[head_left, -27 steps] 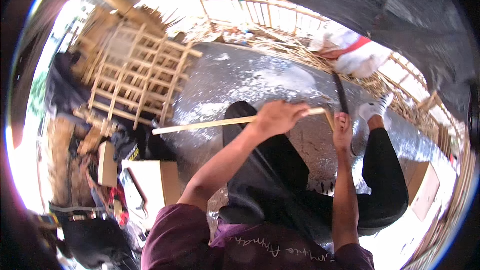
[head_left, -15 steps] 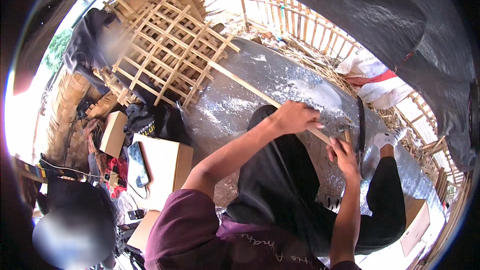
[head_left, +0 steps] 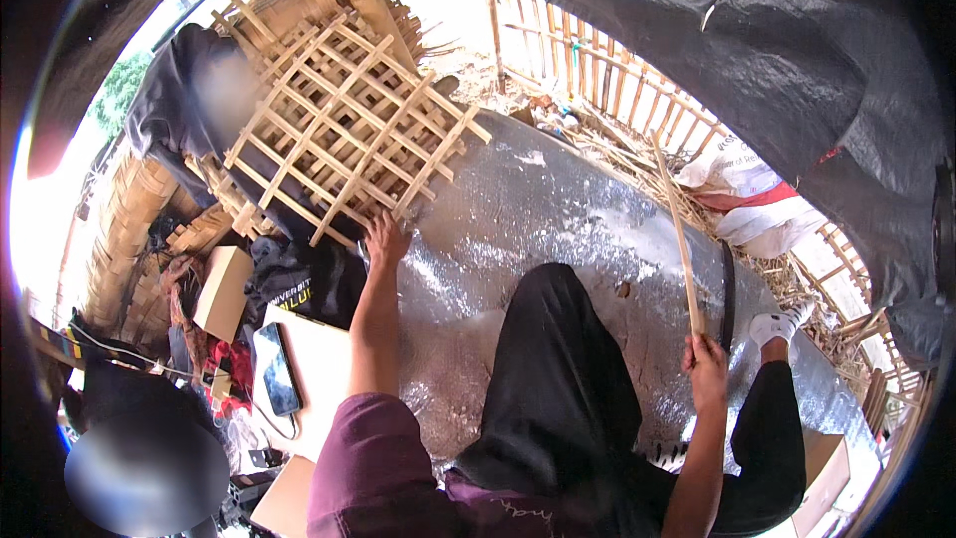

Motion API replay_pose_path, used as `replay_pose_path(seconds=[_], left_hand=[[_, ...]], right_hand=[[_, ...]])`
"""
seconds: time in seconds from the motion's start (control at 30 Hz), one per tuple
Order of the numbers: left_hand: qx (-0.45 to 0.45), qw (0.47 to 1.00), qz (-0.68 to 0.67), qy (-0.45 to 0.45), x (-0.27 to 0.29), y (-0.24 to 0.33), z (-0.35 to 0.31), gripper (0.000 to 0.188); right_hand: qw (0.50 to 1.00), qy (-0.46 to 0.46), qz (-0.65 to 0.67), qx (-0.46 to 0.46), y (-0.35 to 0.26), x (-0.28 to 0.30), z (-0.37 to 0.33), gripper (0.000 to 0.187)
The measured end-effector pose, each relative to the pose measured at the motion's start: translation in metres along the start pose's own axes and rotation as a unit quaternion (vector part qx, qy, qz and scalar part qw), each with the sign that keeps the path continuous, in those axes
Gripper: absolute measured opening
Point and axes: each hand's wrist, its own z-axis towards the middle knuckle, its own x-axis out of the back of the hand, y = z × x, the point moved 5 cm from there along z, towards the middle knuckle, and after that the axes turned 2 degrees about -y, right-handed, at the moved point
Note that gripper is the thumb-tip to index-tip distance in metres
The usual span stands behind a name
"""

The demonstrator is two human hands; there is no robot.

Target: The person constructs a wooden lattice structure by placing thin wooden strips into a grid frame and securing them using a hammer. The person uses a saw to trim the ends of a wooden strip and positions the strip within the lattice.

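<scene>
Bamboo strip (head_left: 681, 239), pale and narrow, rose from the person's right hand (head_left: 705, 364), whose fingers were wrapped closely about its lower end; from where I stood, its far tip leaned toward the shavings (head_left: 597, 144) at the edge of the floor. The left hand (head_left: 386, 242) had its fingers at the lower edge of a bamboo lattice (head_left: 349, 125), though I couldn't tell whether they pinched it or merely rested there. Pale and yellow capitals crossed a black cloth bag (head_left: 299, 289) below the lattice, dark print marked a white sack (head_left: 742, 164) with a red band, and white script ran over the front of the purple shirt (head_left: 383, 458). Under the person's bent knee spread a silvery sheet (head_left: 518, 199), scuffed with white patches and smeared brown. Just beside the right hand lay a dark, slim strip (head_left: 728, 294) of a kind I couldn't make out. A phone (head_left: 278, 369) lay on a cardboard box (head_left: 324, 344) to the left. Black tarpaulin (head_left: 757, 30) hung overhead, a bamboo fence (head_left: 617, 80) let in glaring daylight, and someone in a dark garment (head_left: 169, 100) was close by the lattice.
</scene>
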Motion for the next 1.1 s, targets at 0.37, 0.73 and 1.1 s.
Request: replay_pose_path(seconds=[0.37, 0.73, 1.1], left_hand=[[-0.109, 0.991, -0.072, 0.030, 0.017, 0.046, 0.003, 0.062], [-0.142, 0.966, -0.198, 0.091, 0.140, 0.174, -0.042, 0.041], [-0.123, 0.893, -0.417, 0.118, 0.218, 0.341, -0.150, 0.036]], right_hand=[[0.999, 0.006, 0.043, -0.011, 0.004, -0.015, 0.000, 0.027], [0.996, -0.018, 0.083, -0.004, -0.005, -0.022, -0.005, 0.030], [0.959, -0.074, 0.263, 0.077, -0.038, -0.021, -0.014, 0.016]])
